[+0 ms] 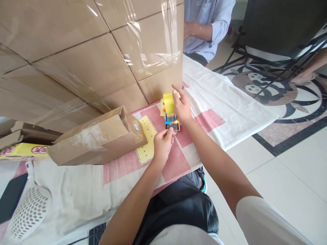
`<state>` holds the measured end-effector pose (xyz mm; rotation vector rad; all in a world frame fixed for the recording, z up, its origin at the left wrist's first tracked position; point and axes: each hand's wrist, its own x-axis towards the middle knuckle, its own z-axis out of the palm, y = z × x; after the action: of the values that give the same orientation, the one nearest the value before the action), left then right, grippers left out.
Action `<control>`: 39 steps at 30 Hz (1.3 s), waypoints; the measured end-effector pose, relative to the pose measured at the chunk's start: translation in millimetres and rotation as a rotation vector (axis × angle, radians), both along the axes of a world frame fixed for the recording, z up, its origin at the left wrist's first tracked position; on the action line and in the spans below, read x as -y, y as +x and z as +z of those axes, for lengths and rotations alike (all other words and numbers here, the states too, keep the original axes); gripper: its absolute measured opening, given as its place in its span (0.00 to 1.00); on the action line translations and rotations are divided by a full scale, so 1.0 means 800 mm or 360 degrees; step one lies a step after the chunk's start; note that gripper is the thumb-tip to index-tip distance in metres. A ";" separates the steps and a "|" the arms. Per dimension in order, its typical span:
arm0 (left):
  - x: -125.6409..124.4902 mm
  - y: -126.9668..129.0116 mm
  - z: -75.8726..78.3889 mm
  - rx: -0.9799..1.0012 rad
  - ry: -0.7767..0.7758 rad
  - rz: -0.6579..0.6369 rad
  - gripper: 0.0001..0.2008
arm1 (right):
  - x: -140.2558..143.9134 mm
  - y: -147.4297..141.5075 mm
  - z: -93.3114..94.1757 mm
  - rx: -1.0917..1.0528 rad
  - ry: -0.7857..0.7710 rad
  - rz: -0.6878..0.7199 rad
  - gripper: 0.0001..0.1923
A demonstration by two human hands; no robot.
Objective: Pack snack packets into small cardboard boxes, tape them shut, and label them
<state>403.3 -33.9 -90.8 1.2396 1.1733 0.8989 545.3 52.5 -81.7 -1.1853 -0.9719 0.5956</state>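
Observation:
My right hand grips a tape dispenser with an orange and blue body and a yellowish tape roll on top, standing on the pink and white cloth. My left hand is closed at the dispenser's near end, fingertips pinched at the tape end. Both hands sit just in front of a tall stack of cardboard boxes with clear tape strips.
A long cardboard box lies on its side to the left, next to a yellow card. A white perforated scoop lies at the near left. Another person in a light blue shirt sits behind; a black chair stands at right.

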 end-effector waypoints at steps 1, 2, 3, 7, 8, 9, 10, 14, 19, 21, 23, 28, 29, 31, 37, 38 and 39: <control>0.001 -0.001 -0.001 0.0003 -0.0003 0.0005 0.18 | -0.001 -0.001 -0.004 -0.0017 0.0037 -0.0026 0.36; 0.002 -0.002 -0.001 0.0018 -0.0008 0.0020 0.17 | -0.001 -0.002 -0.009 -0.0039 0.0074 -0.0044 0.35; 0.003 -0.003 -0.001 0.0040 -0.0016 0.0039 0.17 | -0.002 -0.004 -0.015 -0.0069 0.0102 -0.0053 0.33; 0.001 -0.004 0.001 0.0099 -0.0080 0.0098 0.16 | 0.000 -0.013 -0.033 -0.0229 0.0112 -0.0050 0.26; 0.001 -0.005 0.001 0.0099 -0.0094 0.0098 0.17 | 0.000 -0.014 -0.035 -0.0263 0.0112 -0.0050 0.25; 0.000 -0.005 0.001 0.0099 -0.0107 0.0091 0.17 | 0.001 -0.016 -0.035 -0.0283 0.0114 -0.0041 0.25; 0.000 -0.006 0.001 0.0099 -0.0115 0.0081 0.17 | 0.001 -0.017 -0.035 -0.0295 0.0112 -0.0021 0.26; 0.003 -0.007 0.001 0.0061 -0.0082 0.0023 0.16 | 0.004 -0.018 -0.030 -0.0245 0.0022 0.0130 0.32; 0.005 -0.009 0.006 0.0076 -0.0107 -0.0016 0.17 | 0.010 -0.016 -0.018 -0.0057 -0.0043 0.0097 0.34; 0.005 -0.010 0.009 0.0045 -0.0107 -0.0030 0.17 | 0.011 -0.015 -0.013 -0.0035 -0.0032 0.0014 0.33; 0.005 -0.010 0.011 0.0010 -0.0103 -0.0047 0.18 | 0.010 -0.015 -0.010 0.0014 -0.0045 -0.0085 0.32; 0.011 -0.011 0.013 -0.0041 -0.0058 -0.0065 0.18 | -0.008 -0.003 -0.011 0.0042 -0.0012 -0.0202 0.27; 0.013 -0.011 0.012 -0.0081 -0.0025 -0.0082 0.18 | -0.012 0.004 -0.011 0.0004 0.0021 -0.0285 0.24; 0.017 -0.012 0.010 -0.0141 0.0021 -0.0114 0.19 | -0.019 0.022 -0.010 -0.0079 0.0071 -0.0473 0.18; 0.008 -0.015 0.011 0.0273 -0.0208 0.0025 0.16 | -0.011 0.059 -0.003 0.0056 -0.0494 0.0106 0.06; 0.006 -0.015 0.012 0.0341 -0.0246 0.0054 0.15 | -0.008 0.059 -0.002 0.0127 -0.0577 0.0290 0.08; 0.004 -0.016 0.013 0.0386 -0.0266 0.0065 0.15 | -0.006 0.057 -0.002 0.0206 -0.0605 0.0441 0.11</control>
<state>390.7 -36.8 -80.0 0.9466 1.0591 0.9336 590.8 57.2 -83.2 -1.4486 -1.1776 0.9651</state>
